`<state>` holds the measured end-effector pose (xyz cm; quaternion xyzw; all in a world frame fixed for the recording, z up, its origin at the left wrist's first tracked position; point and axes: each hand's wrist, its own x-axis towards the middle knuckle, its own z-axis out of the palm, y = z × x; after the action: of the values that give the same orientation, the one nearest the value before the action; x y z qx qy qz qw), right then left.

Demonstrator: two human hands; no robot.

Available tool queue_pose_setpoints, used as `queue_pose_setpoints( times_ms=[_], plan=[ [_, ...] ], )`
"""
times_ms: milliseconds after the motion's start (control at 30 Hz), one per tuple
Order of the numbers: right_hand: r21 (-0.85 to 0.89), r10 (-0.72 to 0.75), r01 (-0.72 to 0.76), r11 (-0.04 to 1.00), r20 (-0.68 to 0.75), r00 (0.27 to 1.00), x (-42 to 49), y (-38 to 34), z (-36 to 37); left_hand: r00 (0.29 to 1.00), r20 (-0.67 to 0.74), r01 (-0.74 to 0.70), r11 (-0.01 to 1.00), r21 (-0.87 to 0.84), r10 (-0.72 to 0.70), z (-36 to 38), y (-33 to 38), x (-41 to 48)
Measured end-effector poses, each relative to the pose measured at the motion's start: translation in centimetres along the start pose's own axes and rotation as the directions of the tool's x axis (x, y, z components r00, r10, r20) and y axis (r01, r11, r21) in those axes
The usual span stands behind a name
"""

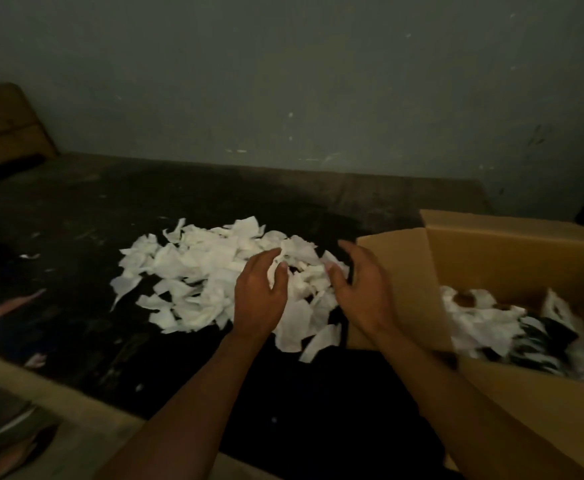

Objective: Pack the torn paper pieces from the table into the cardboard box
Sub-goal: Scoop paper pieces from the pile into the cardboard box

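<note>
Pinching scraps [277, 266] from one pile [193, 268], left hand [257, 299] fingers curl; right hand [361, 289] fingers spread (one box [498, 258]).

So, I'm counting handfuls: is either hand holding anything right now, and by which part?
The left hand pinches one paper scrap by its edge; the right hand is open, holding nothing.

A dark, scuffed tabletop [110, 209] fills the middle of the frame. A loose heap of white torn paper pieces [197, 271] lies at its centre. An open cardboard box [512, 258] stands at the right.
</note>
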<state>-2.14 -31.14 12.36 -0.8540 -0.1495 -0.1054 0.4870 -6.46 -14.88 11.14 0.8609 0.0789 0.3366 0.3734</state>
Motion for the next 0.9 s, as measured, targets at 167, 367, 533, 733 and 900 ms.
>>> queue_pose_setpoints(
  times_ms=[167, 367, 533, 733, 900],
  plan=[
    [-0.020, 0.021, -0.020, 1.000, 0.057, 0.998, -3.5, -0.8, 9.7, 0.996, 0.087, 0.017, 0.998, 0.064, -0.022, -5.8, -9.1, -2.0],
    [-0.111, 0.144, -0.138, 0.984, 0.048, 0.988, -6.9, 1.1, 14.1, 0.969, 0.244, -0.031, 0.999, 0.035, 0.022, -6.6, -15.4, -3.5],
    [-0.173, 0.208, -0.200, 0.964, 0.028, 0.978, -5.8, 3.7, 14.3, 0.925, 0.370, -0.060, 0.996, -0.068, 0.081, -3.6, -16.9, -2.5],
    [-0.155, 0.303, -0.302, 0.941, -0.019, 0.953, -2.6, 8.0, 14.7, 0.844, 0.507, -0.166, 0.984, -0.059, 0.173, 0.2, -19.7, 0.9],
    [-0.079, 0.390, -0.397, 0.914, -0.099, 0.916, 0.3, 10.5, 16.0, 0.809, 0.572, -0.161, 0.987, -0.001, 0.133, 4.1, -21.1, 3.1]
  ],
)
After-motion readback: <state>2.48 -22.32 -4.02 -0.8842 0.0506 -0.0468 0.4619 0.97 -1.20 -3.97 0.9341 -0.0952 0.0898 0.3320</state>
